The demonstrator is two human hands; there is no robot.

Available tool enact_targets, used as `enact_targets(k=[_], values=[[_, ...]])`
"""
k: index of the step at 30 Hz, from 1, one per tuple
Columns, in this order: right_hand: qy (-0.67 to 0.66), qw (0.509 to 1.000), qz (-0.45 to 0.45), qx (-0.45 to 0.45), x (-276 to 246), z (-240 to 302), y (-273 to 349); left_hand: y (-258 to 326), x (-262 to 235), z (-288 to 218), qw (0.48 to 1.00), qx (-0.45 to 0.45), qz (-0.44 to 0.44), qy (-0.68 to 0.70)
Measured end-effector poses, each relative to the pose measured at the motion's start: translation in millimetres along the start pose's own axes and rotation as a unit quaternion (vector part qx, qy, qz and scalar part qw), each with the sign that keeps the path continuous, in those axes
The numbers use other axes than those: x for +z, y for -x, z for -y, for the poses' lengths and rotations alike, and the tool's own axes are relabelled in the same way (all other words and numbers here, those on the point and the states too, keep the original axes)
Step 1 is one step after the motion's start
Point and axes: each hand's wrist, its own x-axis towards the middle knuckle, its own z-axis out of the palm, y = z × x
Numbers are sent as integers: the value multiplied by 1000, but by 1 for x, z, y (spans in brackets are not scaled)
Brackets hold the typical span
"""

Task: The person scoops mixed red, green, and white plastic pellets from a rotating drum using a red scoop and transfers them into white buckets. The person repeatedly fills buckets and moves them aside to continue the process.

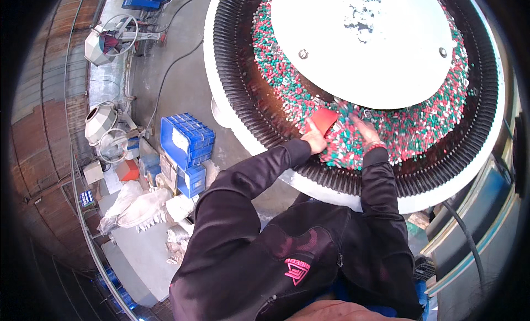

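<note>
My left hand (314, 140) is closed on the edge of a red scoop-like container (324, 120), its full shape partly hidden by my fingers. The container sits low over a bed of small red, green and white pellets (419, 136) inside a large round tub. To its right, my right hand (366, 134) reaches into the pellets with fingers stretched out, slightly blurred, and I make out nothing held in it. Small shiny pieces lie scattered among the pellets, some blurred near my fingertips. A black ribbed wall (236, 81) rings the pellets.
A broad white dome (359, 50) covers the tub's middle. Stacked blue crates (187, 141) stand on the floor at left, near white sacks (143, 208). Two machines with handwheels (102, 125) line the left wall. A dark cable (160, 94) runs along the floor.
</note>
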Motion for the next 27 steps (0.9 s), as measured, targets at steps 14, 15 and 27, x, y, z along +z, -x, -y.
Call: enact_targets(k=[14,15,27], values=[[199,956,-21,-213,-139,103,171,52,-76,-112,673,-135,165,708],[298,912,-120,-254,-145,99,171,61,-82,-112,664,-125,151,722],[218,947,-202,-121,-149,79,169,232,-153,-27,567,-90,92,813]])
